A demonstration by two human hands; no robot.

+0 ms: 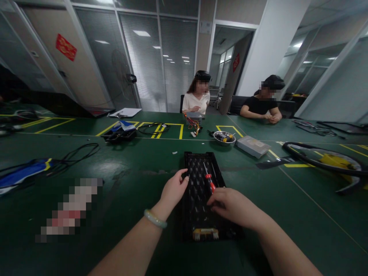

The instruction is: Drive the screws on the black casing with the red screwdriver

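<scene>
A black tool tray [198, 165] lies on the green table [138, 184] in front of me. My left hand [172, 189] rests on the tray's left edge, fingers curled against it. My right hand [231, 205] sits over the tray's right side, its fingers pinched on the handle of a red and black screwdriver [209, 182] whose tip points away from me. A pale green bracelet [155, 218] circles my left wrist. A small yellow part [205, 233] sits at the tray's near end.
Two people sit at the far side of the table. Between us lie a metal bowl [224, 137], a grey drive box [253, 146], coloured wires [193, 125], black cables [77, 153], and a black and yellow ring-shaped object [324, 159] at right.
</scene>
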